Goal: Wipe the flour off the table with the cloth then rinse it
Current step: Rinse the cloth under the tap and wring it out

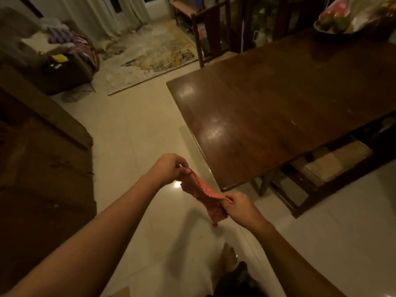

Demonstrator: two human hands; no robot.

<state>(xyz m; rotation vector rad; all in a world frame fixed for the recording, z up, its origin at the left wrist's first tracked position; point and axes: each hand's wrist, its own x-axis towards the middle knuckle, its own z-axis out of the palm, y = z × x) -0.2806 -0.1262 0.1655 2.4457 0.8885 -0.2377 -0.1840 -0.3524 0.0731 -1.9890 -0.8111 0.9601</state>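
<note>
A pale tiled floor (132,129) runs past a dark wooden table (289,108) on the right, a patterned rug (150,54) beyond and a dark cabinet (42,157) on the left. At the table's far end a bowl (338,24) holds fruit, and a chair (212,31) stands at its far side. Over the floor, just off the table's near corner, the left hand (169,168) and right hand (240,209) each pinch an end of the reddish cloth (205,198), which hangs between them.

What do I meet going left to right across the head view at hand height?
Dark wooden cabinet → left hand → orange cloth → right hand → chair tucked under the table.
</note>
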